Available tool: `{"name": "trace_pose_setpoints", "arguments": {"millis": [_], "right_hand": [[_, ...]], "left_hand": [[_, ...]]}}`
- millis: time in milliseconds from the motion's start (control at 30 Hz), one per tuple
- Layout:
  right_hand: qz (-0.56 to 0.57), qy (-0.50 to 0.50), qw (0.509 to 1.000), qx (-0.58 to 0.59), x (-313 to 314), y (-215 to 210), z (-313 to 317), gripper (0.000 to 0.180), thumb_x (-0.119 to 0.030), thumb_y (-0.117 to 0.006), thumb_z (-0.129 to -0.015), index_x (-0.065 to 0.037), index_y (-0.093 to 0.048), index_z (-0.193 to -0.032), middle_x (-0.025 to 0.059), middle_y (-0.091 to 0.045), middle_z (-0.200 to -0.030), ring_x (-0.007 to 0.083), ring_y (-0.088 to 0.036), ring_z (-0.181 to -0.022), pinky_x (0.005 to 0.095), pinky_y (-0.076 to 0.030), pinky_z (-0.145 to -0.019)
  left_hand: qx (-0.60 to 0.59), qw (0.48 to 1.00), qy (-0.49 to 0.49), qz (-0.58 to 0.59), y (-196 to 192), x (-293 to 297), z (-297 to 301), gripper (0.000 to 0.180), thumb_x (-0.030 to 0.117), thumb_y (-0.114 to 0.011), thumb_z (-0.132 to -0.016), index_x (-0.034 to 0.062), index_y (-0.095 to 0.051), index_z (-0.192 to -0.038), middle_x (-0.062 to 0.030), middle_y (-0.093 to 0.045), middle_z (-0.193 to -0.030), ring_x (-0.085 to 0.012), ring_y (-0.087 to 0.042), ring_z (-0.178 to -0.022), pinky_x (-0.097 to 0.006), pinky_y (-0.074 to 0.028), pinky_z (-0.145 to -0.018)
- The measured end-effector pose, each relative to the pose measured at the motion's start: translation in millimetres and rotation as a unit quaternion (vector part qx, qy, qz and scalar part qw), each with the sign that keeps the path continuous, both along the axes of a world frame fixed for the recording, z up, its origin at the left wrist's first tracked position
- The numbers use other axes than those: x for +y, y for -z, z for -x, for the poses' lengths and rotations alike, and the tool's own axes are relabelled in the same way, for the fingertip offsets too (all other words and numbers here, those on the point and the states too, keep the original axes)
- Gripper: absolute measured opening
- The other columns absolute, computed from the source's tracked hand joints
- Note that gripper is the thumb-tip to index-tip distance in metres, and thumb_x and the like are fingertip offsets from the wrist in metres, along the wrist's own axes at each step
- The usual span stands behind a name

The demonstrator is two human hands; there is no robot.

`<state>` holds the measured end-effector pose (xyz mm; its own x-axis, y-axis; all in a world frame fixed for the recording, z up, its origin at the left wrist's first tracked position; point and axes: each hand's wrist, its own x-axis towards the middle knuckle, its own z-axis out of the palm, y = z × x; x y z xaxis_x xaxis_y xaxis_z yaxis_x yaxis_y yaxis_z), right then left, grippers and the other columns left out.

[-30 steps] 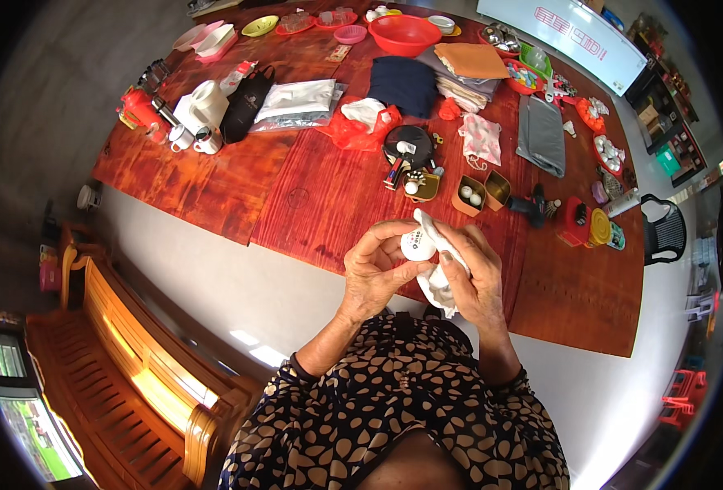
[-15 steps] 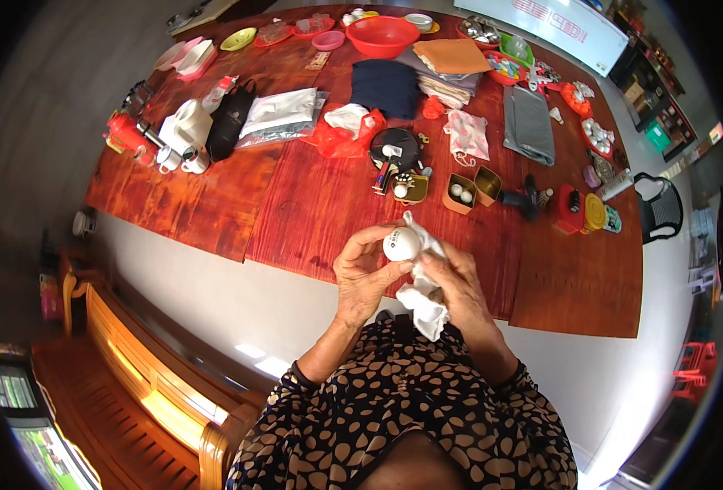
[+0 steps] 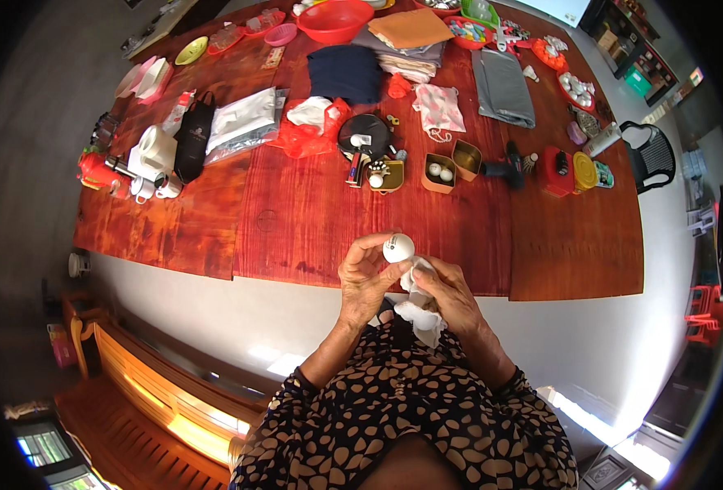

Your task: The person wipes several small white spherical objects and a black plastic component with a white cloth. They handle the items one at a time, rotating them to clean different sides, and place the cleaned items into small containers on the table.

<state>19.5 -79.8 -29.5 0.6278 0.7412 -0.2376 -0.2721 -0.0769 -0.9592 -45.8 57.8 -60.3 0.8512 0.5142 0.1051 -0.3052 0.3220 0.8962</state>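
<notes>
A white table tennis ball (image 3: 398,247) with small dark print is pinched between the thumb and fingers of my left hand (image 3: 363,279), just off the table's near edge. My right hand (image 3: 455,300), closed beside it, grips a crumpled white cloth (image 3: 419,315) that hangs down below the fingers. The cloth's upper end lies close under the ball; whether they touch I cannot tell. Beyond my hands on the table, a small open box (image 3: 438,186) holds white balls (image 3: 441,171), with its lid (image 3: 467,155) leaning beside it. Another white ball (image 3: 376,180) rests at a shallow gold tray (image 3: 391,180).
The red-brown wooden table (image 3: 312,237) also bears a round black paddle-like thing (image 3: 365,129), a dark drill-shaped tool (image 3: 504,169), folded dark cloth (image 3: 343,73), a grey folded sheet (image 3: 502,90) and a red basin (image 3: 334,20). A wooden bench (image 3: 145,392) stands at lower left.
My view has shifted, so the table's things sit higher and further left. The cloth has dropped from behind the ball to below it. Both hands keep their holds.
</notes>
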Motion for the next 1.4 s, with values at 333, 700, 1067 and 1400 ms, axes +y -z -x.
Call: {"name": "trace_pose_setpoints", "arguments": {"millis": [333,700,1067,1400], "right_hand": [[0.052,0.135,0.989,0.022,-31,23,-45,0.025,-0.01,-0.052,-0.086,0.002,-0.055,-0.108,0.0057,-0.056,-0.084,0.0112,-0.053,-0.076,0.0262,-0.045,-0.068],[0.116,-0.003,0.993,0.021,-88,66,-119,0.018,-0.005,-0.059,-0.08,-0.003,-0.064,-0.097,0.0101,-0.063,-0.09,0.0204,-0.062,-0.082,0.0284,-0.048,-0.073],[0.307,-0.221,0.913,-0.153,-142,95,-137,0.035,-0.018,-0.061,-0.079,-0.012,-0.056,-0.114,0.0162,-0.06,-0.094,0.0326,-0.06,-0.083,0.0406,-0.048,-0.074],[0.203,-0.106,0.972,-0.042,-161,97,-170,0.033,-0.003,-0.069,-0.072,-0.012,-0.062,-0.103,0.0119,-0.059,-0.09,0.0313,-0.06,-0.083,0.039,-0.048,-0.074]], "left_hand": [[0.102,0.99,-0.019,0.098,70,-12,-61,0.03,0.001,-0.07,-0.078,0.0067,-0.058,-0.105,-0.0043,-0.062,-0.101,-0.0122,-0.06,-0.091,-0.026,-0.052,-0.075],[0.307,0.948,-0.057,-0.067,167,-37,-157,0.039,0.019,-0.079,-0.07,0.0045,-0.057,-0.099,-0.0038,-0.06,-0.09,-0.0112,-0.057,-0.076,-0.026,-0.048,-0.063],[0.376,0.848,-0.175,-0.331,256,-28,-279,0.039,0.017,-0.074,-0.067,0.0099,-0.054,-0.099,-0.0091,-0.052,-0.098,-0.0277,-0.056,-0.085,-0.04,-0.048,-0.069],[0.48,0.772,-0.13,-0.395,291,-31,-312,0.047,0.02,-0.074,-0.066,0.0154,-0.052,-0.107,-0.0073,-0.047,-0.108,-0.0323,-0.056,-0.093,-0.044,-0.05,-0.071]]}}
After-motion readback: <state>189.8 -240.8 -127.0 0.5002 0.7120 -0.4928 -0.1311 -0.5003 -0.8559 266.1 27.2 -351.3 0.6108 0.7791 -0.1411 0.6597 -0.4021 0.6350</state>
